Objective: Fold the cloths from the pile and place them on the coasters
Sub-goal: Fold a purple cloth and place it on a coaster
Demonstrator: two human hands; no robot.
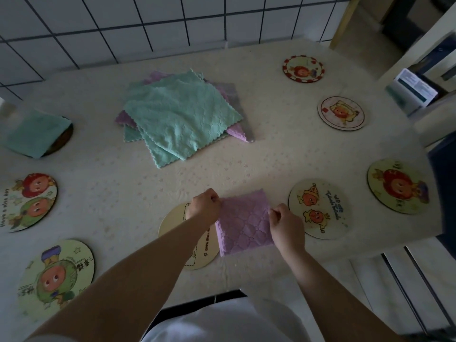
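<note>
Folded purple quilted cloth [243,223] is pinched at its sides by left hand [206,206] and right hand [286,224], fingers clamped, probably to square it near the desk's front edge.

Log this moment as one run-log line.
step: folding | left hand and right hand: pinch purple cloth | cloth: partly over cream coaster | pile: remains | done: teal cloth on far-left coaster

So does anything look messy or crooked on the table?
A bit. The pile of cloths is untidy, with green and purple ones fanned out at different angles. The folded green cloth at the far left hangs over one side of its coaster, not centred. Nothing looks spilled or torn.
</note>
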